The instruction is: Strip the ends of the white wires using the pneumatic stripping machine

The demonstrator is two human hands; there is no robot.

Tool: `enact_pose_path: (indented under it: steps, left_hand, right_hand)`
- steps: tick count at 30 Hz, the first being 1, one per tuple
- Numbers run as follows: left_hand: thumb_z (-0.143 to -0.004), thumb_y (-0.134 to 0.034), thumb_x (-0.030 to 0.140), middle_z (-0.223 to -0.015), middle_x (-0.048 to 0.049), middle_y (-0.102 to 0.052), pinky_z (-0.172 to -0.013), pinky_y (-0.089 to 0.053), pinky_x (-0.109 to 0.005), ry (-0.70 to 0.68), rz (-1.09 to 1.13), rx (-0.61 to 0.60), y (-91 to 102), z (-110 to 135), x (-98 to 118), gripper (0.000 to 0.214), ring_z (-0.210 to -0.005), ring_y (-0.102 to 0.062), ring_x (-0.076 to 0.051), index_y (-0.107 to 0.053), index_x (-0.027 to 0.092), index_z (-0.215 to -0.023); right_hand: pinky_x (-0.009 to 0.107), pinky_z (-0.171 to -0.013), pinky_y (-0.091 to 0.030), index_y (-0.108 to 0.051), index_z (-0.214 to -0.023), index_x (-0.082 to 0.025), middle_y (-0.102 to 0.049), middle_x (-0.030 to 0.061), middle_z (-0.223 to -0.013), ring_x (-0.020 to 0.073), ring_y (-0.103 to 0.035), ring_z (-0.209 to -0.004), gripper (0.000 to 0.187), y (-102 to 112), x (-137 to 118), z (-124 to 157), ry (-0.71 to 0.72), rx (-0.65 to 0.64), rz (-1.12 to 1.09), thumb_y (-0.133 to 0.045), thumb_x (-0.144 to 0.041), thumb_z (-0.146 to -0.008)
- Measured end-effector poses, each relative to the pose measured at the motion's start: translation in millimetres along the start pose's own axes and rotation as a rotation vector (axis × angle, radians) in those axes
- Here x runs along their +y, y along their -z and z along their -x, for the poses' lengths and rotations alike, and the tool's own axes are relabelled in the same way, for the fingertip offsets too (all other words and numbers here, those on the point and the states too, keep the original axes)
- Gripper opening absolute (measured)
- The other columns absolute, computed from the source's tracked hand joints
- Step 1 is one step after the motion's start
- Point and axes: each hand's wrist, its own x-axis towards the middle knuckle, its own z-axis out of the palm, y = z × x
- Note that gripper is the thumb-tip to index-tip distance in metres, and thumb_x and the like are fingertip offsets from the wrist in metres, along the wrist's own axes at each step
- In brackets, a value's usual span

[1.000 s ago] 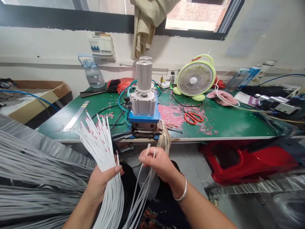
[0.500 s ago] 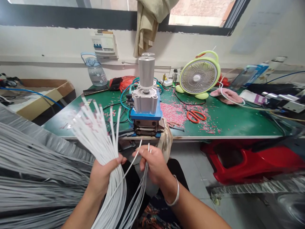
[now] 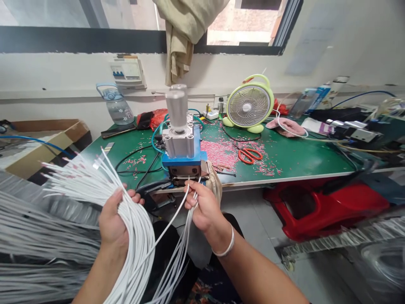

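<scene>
Now that a single cable (image 3: 176,215) has been raised to the front of the machine (image 3: 180,145), its end seems to be presented there.
It is pinched by the closed fingertips of the right hand (image 3: 205,207), a thinner bunch (image 3: 186,228) being kept there too; the large bundle (image 3: 139,236), tipped further left, is wrapped by the left hand (image 3: 114,223).

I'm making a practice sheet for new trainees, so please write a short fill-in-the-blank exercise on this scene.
1. The left hand holds a thick bundle of ____ cables.
2. A bracelet circles the person's ____ wrist.
3. In the picture, the bottle stands to the ____ of the machine.
4. The scissors lie on a ____ tabletop.

Missing words: white; right; left; green.
</scene>
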Motion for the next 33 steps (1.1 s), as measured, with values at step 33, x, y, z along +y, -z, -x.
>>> enact_pose_path:
  steps: [33]
  left_hand:
    - [-0.047,-0.074,0.024,-0.06,-0.0009,-0.06,-0.062,-0.044,-0.03,0.055,-0.711,-0.14,89.0,37,-48,0.028,-0.057,-0.056,-0.018,-0.059,0.015,-0.068]
  right_hand:
    - [0.016,-0.031,-0.034,-0.056,-0.069,-0.011,-0.055,-0.0012,-0.052,0.0054,-0.045,-0.033,0.024,6,-2,10,-0.098,-0.132,0.249,-0.059,-0.035,-0.07]
